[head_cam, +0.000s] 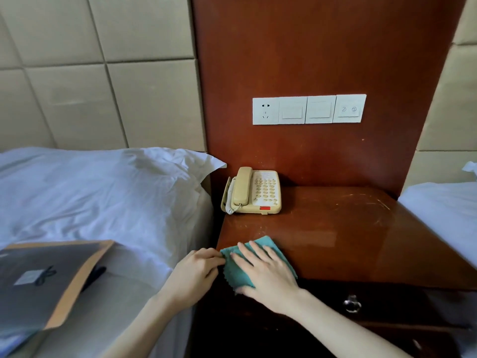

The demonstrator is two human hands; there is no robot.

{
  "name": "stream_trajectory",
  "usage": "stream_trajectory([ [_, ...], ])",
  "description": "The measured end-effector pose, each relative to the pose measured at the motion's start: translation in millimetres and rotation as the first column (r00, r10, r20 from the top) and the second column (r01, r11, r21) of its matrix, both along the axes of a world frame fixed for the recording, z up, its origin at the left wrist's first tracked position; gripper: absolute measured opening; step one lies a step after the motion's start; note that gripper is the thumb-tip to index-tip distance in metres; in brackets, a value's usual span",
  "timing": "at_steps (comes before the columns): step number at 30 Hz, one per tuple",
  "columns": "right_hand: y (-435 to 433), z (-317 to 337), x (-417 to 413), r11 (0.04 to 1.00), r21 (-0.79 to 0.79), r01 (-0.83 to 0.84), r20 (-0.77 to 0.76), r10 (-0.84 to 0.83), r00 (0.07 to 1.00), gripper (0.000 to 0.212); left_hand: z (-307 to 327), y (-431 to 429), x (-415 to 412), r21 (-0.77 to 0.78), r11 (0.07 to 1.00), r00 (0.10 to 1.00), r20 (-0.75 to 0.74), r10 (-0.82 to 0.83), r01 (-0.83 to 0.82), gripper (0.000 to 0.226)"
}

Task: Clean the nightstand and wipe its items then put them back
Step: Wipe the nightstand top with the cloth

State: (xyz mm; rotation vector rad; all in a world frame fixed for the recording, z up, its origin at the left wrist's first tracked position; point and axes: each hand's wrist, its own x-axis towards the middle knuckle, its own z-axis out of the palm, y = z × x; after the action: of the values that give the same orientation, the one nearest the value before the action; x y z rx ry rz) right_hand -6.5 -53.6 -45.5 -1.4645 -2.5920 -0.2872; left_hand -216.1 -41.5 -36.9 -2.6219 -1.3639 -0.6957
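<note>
Nightstand (335, 228) between two beds, smears across top. Right hand (265, 270) flat on green cloth (233, 271) at near-left corner; left hand (195, 272) pinching its edge. Phone (254, 192) far-left, seemingly not yet wiped. Early stage.

Teal cloth (240, 267) flat on nightstand (335, 241) front-left corner; beige phone (251, 191) back-left.

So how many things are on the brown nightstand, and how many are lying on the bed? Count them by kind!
On the glossy brown wooden nightstand:
Beige corded push-button telephone: 1
Teal square cleaning cloth: 1
On the bed with white sheets:
Grey folder with orange border: 1
White pillow: 1
Total: 4
</note>
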Motion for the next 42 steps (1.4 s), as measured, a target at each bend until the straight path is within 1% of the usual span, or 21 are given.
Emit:
stream_trajectory([
  [1,5.4,3.1,-3.1,0.998,-0.044,-0.047,-0.007,0.046,0.999,0.073,0.9,-0.4,-1.1,0.016,1.000,1.000,-0.001,0.014,-0.014,0.036],
  [2,9.5,7.2,-4.6,0.990,-0.123,-0.072,-0.009,0.071,0.997,0.075,0.7,-1.0,-2.7,0.028,0.999,1.000,-0.002,0.029,-0.029,0.035],
  [4,16.8,16.5,-7.1,0.968,-0.234,-0.088,-0.001,0.090,0.996,0.081,-0.4,-3.3,-5.4,0.029,0.997,0.998,-0.002,0.070,-0.069,0.036],
  [7,30.2,28.6,-10.7,0.935,-0.345,-0.084,-0.008,0.087,0.996,0.092,-4.9,-4.9,-4.6,0.011,0.989,0.988,0.035,0.149,-0.149,0.038],
  [9,41.0,32.4,-14.8,0.923,-0.378,-0.072,-0.023,0.069,0.997,0.097,-6.9,-6.1,-1.4,-0.009,0.987,0.986,0.036,0.161,-0.161,0.039],
  [11,52.6,33.3,-20.2,0.920,-0.389,-0.052,-0.020,0.048,0.999,0.093,-8.1,-7.5,0.5,0.009,0.986,0.986,0.025,0.165,-0.165,0.040],
  [14,70.8,29.9,-28.2,0.928,-0.373,-0.009,-0.009,0.006,1.000,0.066,-9.0,-8.0,1.1,-0.006,0.986,0.986,0.024,0.165,-0.165,0.043],
  [15,76.6,29.2,-30.0,0.932,-0.364,0.003,-0.017,-0.009,1.000,0.061,-9.2,-7.6,1.1,-0.012,0.987,0.987,0.025,0.160,-0.160,0.044],
  [20,92.7,29.3,-33.1,0.938,-0.335,0.084,-0.040,-0.103,0.994,0.062,-7.1,-4.3,-3.1,-0.007,0.991,0.991,0.022,0.135,-0.135,0.046],
  [25,98.5,22.2,-27.4,0.921,-0.278,0.273,-0.106,-0.312,0.944,0.065,-6.7,-3.1,-3.0,-0.006,0.993,0.993,-0.004,0.121,-0.121,0.045],
  [28,97.5,22.5,-24.8,0.909,-0.292,0.299,-0.100,-0.339,0.935,0.067,-5.2,-4.2,-2.0,-0.009,0.992,0.992,0.002,0.124,-0.124,0.050],
  [31,96.1,24.8,-19.5,0.900,-0.328,0.286,-0.120,-0.340,0.933,0.070,-4.2,-4.6,0.1,-0.010,0.990,0.989,0.035,0.143,-0.143,0.053],
  [34,89.8,25.2,-16.6,0.920,-0.342,0.192,-0.145,-0.254,0.956,0.065,-9.1,-4.6,5.1,-0.005,0.984,0.982,0.069,0.177,-0.177,0.048],
  [37,88.9,29.8,-23.6,0.915,-0.393,0.091,-0.115,-0.147,0.982,0.058,-9.7,0.9,7.1,0.004,0.982,0.976,0.104,0.189,-0.191,0.043],
  [39,95.0,33.2,-29.1,0.908,-0.415,0.059,-0.094,-0.108,0.990,0.055,-4.7,6.1,9.4,0.024,0.982,0.976,0.113,0.185,-0.189,0.041],
  [42,104.5,33.0,-35.6,0.914,-0.403,0.044,-0.056,-0.073,0.996,0.054,-1.0,7.8,10.9,0.053,0.984,0.983,0.078,0.166,-0.170,0.041],
])
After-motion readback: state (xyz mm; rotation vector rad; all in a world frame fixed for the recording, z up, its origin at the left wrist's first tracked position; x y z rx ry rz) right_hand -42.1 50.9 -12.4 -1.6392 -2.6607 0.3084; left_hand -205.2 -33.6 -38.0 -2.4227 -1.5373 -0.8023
